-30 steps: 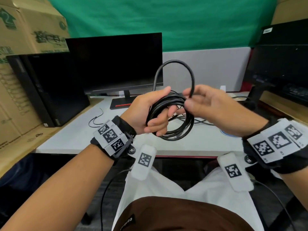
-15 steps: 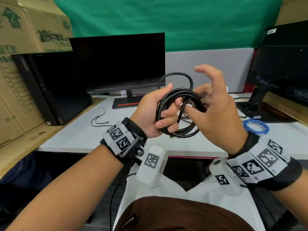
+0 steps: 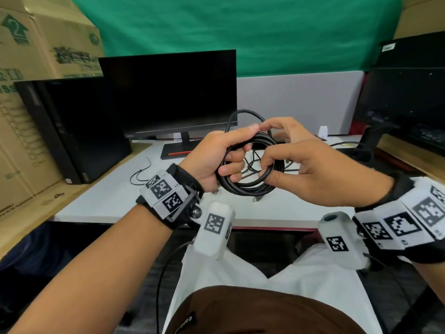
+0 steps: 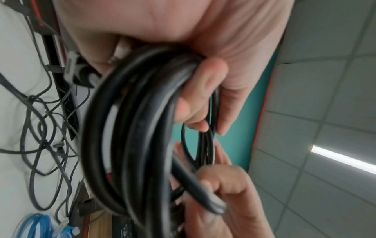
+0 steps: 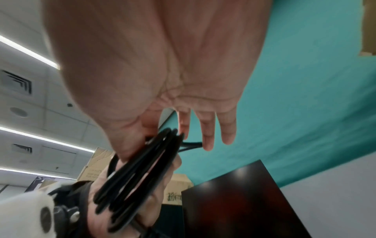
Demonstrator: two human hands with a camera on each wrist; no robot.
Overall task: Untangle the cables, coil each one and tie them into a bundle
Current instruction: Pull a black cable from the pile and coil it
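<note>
Tension matters here: the left hand (image 3: 212, 157) clamps the black cable coil (image 3: 248, 182) above the worktop (image 3: 96, 201) while the right hand (image 3: 305, 169) pinches its far side, so the last loop (image 3: 243, 114) should be drawn snug against the turns.

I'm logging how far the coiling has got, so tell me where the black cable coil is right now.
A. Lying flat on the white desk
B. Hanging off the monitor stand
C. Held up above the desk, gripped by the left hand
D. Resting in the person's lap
C: the left hand has its fingers curled round the black cable coil, holding it clear of the white desk, while the right hand pinches its other side.
</note>
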